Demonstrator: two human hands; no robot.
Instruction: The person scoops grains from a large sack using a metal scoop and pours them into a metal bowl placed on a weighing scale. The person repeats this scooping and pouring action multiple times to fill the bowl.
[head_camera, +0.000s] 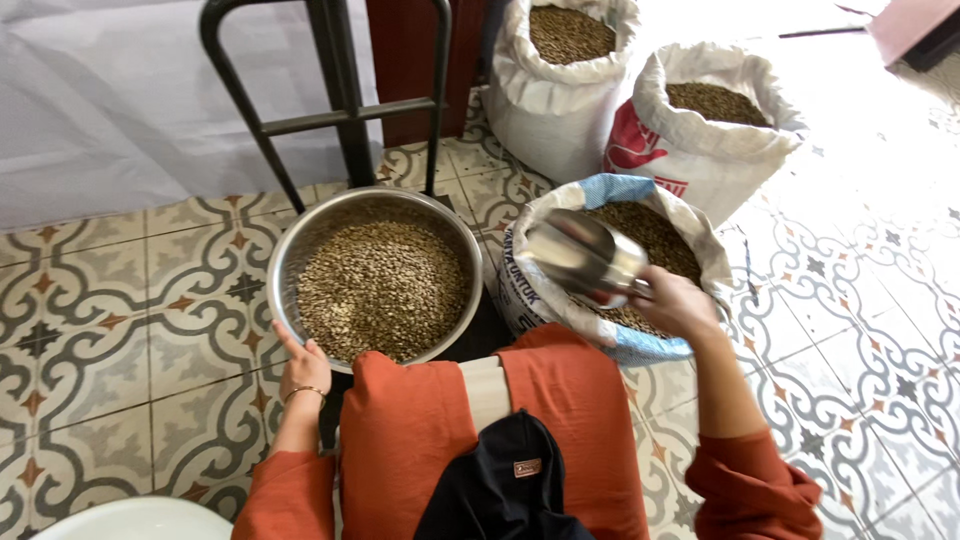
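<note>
A wide steel bowl (292, 262) full of pale green-brown beans sits on a dark stand in front of me. My left hand (301, 366) rests on its near rim, a thin bracelet on the wrist. My right hand (673, 300) grips the handle of a shiny metal scoop (580, 254), held tilted above an open white-and-blue sack (548, 203) of the same beans. Whether the scoop carries beans I cannot tell. My rust-orange clothing and a dark cloth (500, 480) fill the lower middle.
Two more open white sacks of beans (560, 100) (700, 150) stand behind the near one. A black metal frame (340, 110) rises behind the bowl before a white sheet. The floor is patterned tile (120, 320); a white rounded object (140, 520) shows at the bottom left.
</note>
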